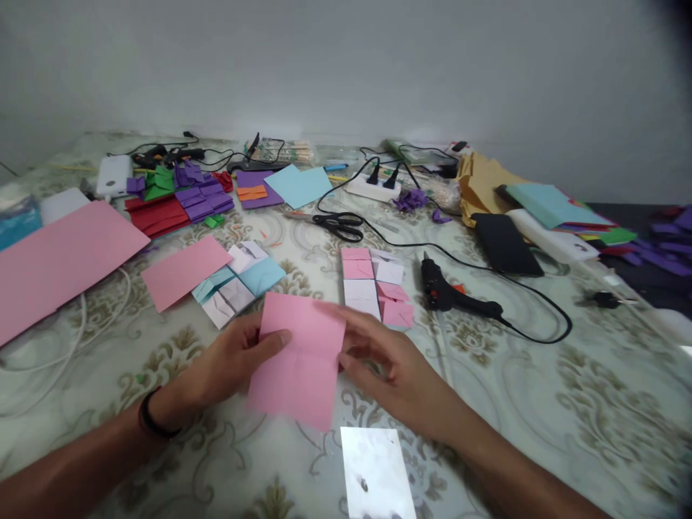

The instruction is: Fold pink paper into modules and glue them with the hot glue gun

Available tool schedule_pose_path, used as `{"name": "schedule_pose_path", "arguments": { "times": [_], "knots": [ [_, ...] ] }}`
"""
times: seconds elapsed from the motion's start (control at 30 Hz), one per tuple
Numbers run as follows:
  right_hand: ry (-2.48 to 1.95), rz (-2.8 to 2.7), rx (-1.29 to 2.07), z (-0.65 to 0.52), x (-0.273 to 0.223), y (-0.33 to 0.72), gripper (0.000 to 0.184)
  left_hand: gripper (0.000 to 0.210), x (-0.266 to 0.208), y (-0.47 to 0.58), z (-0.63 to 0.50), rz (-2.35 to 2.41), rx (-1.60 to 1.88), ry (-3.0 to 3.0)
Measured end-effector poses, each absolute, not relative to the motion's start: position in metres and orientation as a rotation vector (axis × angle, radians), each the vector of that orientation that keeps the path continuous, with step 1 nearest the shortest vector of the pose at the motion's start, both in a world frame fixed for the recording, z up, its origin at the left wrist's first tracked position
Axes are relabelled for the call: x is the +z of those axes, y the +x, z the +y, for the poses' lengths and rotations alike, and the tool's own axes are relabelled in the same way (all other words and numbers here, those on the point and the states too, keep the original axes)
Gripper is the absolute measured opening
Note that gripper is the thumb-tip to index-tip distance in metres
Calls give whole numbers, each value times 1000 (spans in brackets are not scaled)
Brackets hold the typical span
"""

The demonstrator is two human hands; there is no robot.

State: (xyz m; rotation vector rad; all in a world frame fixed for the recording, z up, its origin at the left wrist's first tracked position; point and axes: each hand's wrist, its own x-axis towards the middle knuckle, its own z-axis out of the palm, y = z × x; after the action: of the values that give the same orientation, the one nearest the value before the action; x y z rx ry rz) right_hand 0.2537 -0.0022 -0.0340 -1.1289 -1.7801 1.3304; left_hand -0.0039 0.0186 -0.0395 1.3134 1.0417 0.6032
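A sheet of pink paper (303, 360) with a faint crease across its middle is held up over the table. My left hand (238, 360) pinches its left edge, thumb on the front and fingers behind. My right hand (383, 360) grips the right edge, its fingertips at the upper corner and its thumb lower down. Behind the sheet lie a folded blue-and-white paper piece (243, 281) and a folded pink-and-white one (373, 281). Another pink paper piece (187, 270) partly overlaps the blue-and-white one. Nearer me is a glossy white rectangle (378, 461).
A black glue gun (454, 288) with its cord lies right of the hands. Scissors (340, 225), a white power strip (373, 186) and a black phone (507, 244) are farther back. Large pink sheets (65, 259) and a white cable (81, 339) occupy the left.
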Motion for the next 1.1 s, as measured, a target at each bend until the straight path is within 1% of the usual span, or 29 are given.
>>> {"name": "schedule_pose_path", "arguments": {
  "times": [0.1, 0.17, 0.23, 0.3, 0.37, 0.47, 0.53, 0.6, 0.67, 0.7, 0.73, 0.83, 0.9, 0.97, 1.1],
  "knots": [
    [-1074, -2017, 1226, -2, -32, 257, 59, 37, -40, -7, 21, 1011, 525, 1227],
    [-1018, -2068, 1227, -2, -32, 257, 57, 34, -38, -9, 22, 985, 462, 1216],
    [-960, -2082, 1266, -3, -33, 256, 49, 32, -34, -11, 23, 942, 384, 1224],
    [-959, -2067, 1274, -1, -33, 256, 38, 32, -29, -13, 25, 923, 392, 1229],
    [-1054, -1999, 1204, 2, -32, 258, 32, 35, -27, -15, 29, 962, 545, 1204],
    [-1269, -1814, 955, 8, -28, 265, 31, 40, -28, -19, 37, 926, 898, 1084],
    [-1362, -1703, 792, 10, -26, 268, 29, 47, -30, -20, 38, 780, 988, 1049],
    [-1392, -1645, 691, 10, -27, 268, 27, 66, -33, -20, 35, 662, 909, 1122],
    [-1390, -1650, 665, 7, -31, 264, 28, 87, -35, -17, 28, 625, 793, 1219],
    [-1379, -1666, 668, 4, -33, 262, 29, 88, -36, -16, 24, 671, 771, 1255],
    [-1361, -1686, 683, 2, -35, 259, 28, 82, -37, -14, 20, 718, 784, 1297],
    [-1272, -1727, 756, -2, -36, 254, 29, 41, -36, -11, 15, 858, 831, 1394],
    [-1191, -1732, 809, 0, -33, 257, 34, 23, -34, -11, 16, 906, 883, 1432],
    [-1111, -1719, 869, 4, -28, 262, 38, 19, -32, -12, 19, 925, 946, 1421],
    [-956, -1664, 1110, 9, -24, 270, 36, 14, -30, -16, 19, 954, 984, 1341]
  ]
}}
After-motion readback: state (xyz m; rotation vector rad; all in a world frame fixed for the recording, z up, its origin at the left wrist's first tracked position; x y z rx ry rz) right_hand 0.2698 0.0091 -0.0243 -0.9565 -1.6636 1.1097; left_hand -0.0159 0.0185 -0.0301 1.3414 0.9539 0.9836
